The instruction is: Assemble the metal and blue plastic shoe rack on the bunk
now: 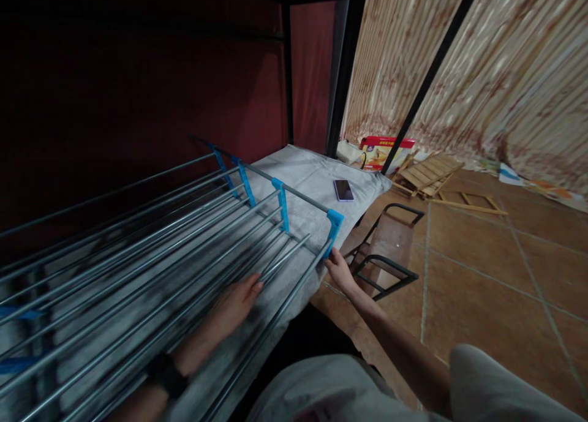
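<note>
A metal rack (174,238) of long parallel tubes, joined by blue plastic pieces, stretches across the white-covered surface on the left and toward me. My left hand (237,301), with a dark band on its wrist, reaches in among the tubes. Its fingers close around a metal tube (287,255), whose far end stops short of the rack's end bar. My right hand (340,271) pinches the lower end of the nearest blue plastic bracket (334,232) at the rack's corner. Part of each hand's grip is hidden from this angle.
A phone (343,190) lies on the white cloth (303,165) beyond the rack. On the tiled floor to the right stands a small black-framed step (386,244). Wooden slats (427,174) and a red-yellow box (383,152) lie near the curtain. Dark posts (346,73) rise behind.
</note>
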Tool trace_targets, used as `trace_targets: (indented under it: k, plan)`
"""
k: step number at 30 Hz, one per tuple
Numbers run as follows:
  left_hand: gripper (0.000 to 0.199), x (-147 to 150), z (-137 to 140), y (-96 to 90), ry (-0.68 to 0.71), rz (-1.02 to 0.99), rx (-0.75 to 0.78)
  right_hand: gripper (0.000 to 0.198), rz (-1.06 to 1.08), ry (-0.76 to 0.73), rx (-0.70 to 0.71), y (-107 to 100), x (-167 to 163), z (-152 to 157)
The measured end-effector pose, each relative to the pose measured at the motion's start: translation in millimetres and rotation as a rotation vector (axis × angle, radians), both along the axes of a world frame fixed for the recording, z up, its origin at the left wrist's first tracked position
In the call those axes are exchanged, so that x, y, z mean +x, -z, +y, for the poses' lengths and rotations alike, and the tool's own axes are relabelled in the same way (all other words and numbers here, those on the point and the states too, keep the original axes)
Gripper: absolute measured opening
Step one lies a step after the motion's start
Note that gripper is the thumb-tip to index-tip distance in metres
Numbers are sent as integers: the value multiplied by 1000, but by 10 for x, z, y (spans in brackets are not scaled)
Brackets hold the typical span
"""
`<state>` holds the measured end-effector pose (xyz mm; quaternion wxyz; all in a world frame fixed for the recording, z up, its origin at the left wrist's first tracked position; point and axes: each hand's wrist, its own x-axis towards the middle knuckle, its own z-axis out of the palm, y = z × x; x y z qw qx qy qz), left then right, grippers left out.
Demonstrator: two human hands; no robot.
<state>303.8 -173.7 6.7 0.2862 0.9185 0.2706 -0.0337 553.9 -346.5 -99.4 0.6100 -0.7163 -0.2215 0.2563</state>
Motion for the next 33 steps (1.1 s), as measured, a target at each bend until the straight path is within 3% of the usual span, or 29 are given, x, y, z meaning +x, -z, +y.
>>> trace_targets:
  k: [6,10,14,17,20,23,27,30,33]
  plan:
    - [53,-76,56,-406,0,31,51,36,-78,-31,-79,139,76,-26]
    - [48,-109,-37,-729,46,89,222,36,-176,-60,-102,241,145,-52]
    - [47,-139,-141,-1133,-4,146,361,35,-237,-133,-142,258,210,-83]
    - [48,-94,-354,-1464,-45,134,380,35,-260,-156,-128,249,244,-98]
    - [43,51,-790,-1669,-53,118,404,36,-256,-147,-128,254,264,-107]
    - [43,215,-1411,-1577,34,70,369,35,-250,-129,-111,278,280,-110]
    - [52,289,-2155,-1081,86,50,437,32,-290,-147,-87,339,321,-97]
    - [56,192,-2351,-746,108,71,417,34,-352,-141,-114,389,384,-87]
    - [57,-35,-2249,-535,62,73,296,38,-399,-215,-93,435,471,-112]
